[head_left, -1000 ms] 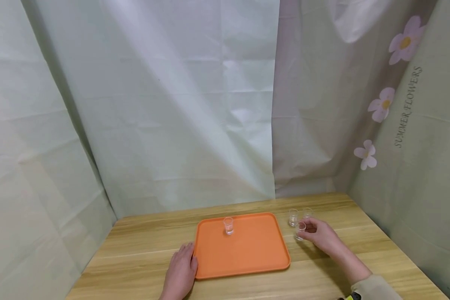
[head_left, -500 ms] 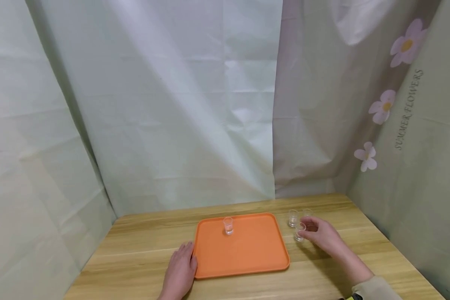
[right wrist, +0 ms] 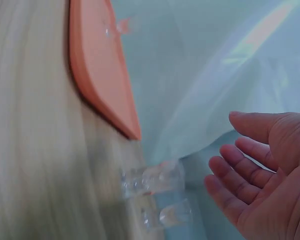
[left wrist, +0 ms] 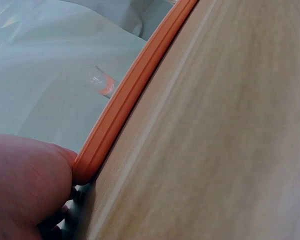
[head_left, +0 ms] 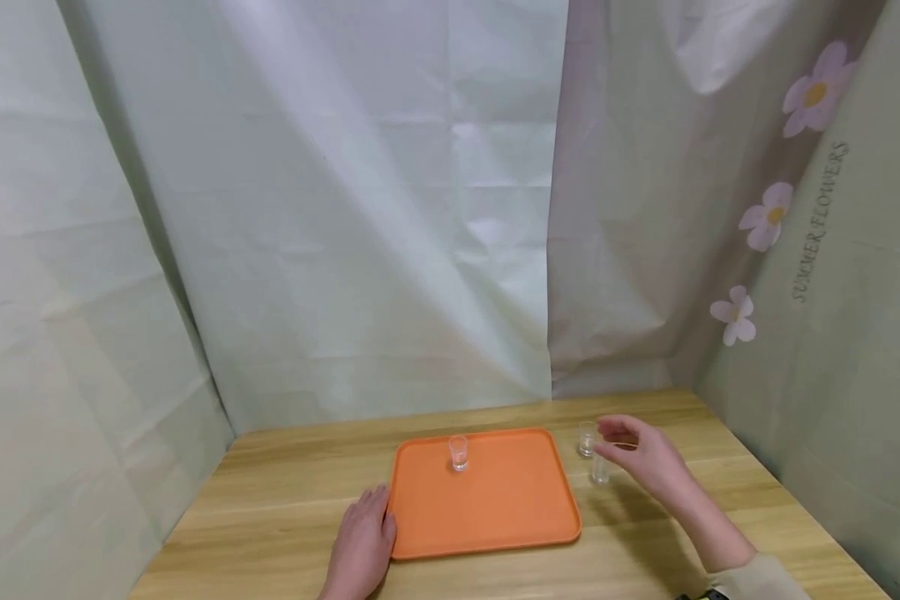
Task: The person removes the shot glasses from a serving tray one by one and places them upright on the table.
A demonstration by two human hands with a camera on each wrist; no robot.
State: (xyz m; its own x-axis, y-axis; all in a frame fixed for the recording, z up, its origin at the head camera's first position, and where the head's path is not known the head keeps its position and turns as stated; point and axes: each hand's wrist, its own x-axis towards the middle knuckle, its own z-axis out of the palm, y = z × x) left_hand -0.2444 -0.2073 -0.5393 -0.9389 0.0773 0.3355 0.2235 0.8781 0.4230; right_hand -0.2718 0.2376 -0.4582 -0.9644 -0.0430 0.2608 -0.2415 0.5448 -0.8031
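Observation:
My right hand [head_left: 641, 454] hovers over the shot glasses at the right of the table, its fingers loosely bent and nothing between them. Right below its thumb stands one clear shot glass [head_left: 600, 471]. Another shot glass [head_left: 587, 439] is upright just behind, and a third [right wrist: 175, 215] shows in the right wrist view, hidden by the hand in the head view. My left hand [head_left: 360, 542] lies along the left side of the orange tray [head_left: 487, 508], fingers extended and thumb at the rim. One more shot glass [head_left: 458, 454] stands near the tray's back edge.
The wooden table [head_left: 270, 500] meets a pale green curtain [head_left: 345, 250] at the back, with more curtain on both sides. Flowers [head_left: 765, 217] and lettering are printed on the right part.
My right hand has let go of the near shot glass and lifted a little above it. That glass stays standing on the table. The left hand has not moved.

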